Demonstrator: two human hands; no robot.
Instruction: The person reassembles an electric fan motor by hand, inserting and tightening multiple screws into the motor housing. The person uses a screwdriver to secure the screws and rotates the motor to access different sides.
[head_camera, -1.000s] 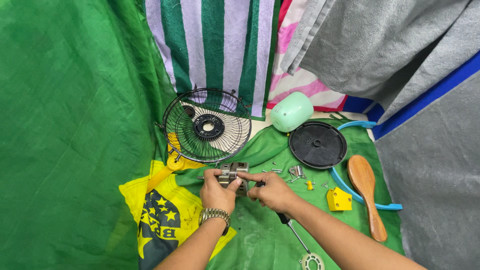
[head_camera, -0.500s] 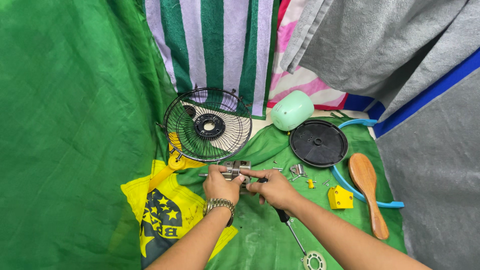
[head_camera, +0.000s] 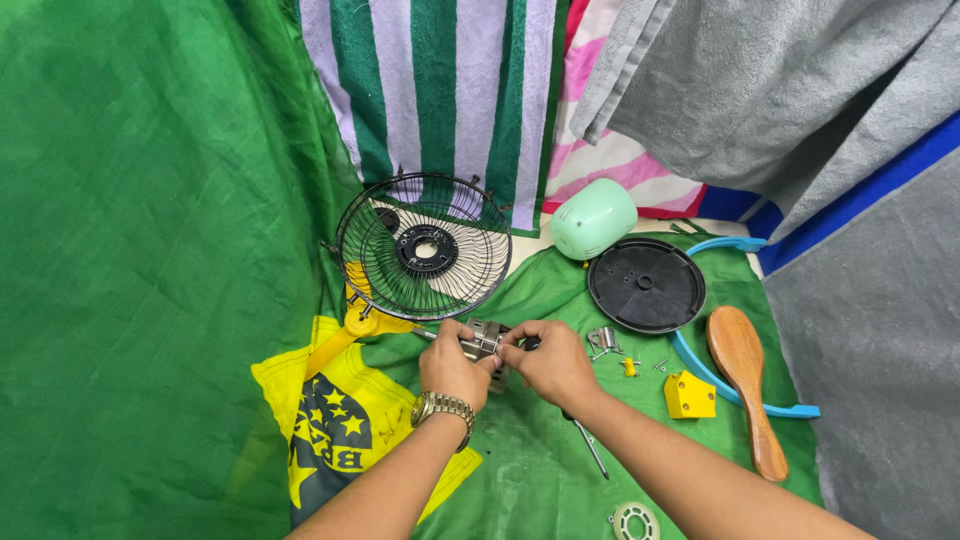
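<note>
Below the round black wire fan guard (head_camera: 424, 246), your left hand (head_camera: 452, 365) and right hand (head_camera: 548, 362) together grip a small grey metal motor block (head_camera: 484, 342) over the green cloth (head_camera: 520, 460).

Bare, dull-silver metal shows on the small motor block (head_camera: 483, 343) gripped between both hands, the left hand (head_camera: 452, 365) wearing a shiny gold-toned metal watch (head_camera: 444, 407). Black-coated wire forms the fan guard (head_camera: 424, 246). The mint motor cover (head_camera: 594, 218) is smooth, glossy plastic; the black round disc (head_camera: 646, 285) is matt plastic. The brush (head_camera: 745, 385) is polished wood. Beneath lies thin, sheeny green cloth (head_camera: 520, 460); the hanging striped towel (head_camera: 440, 90) is rough terry.
</note>
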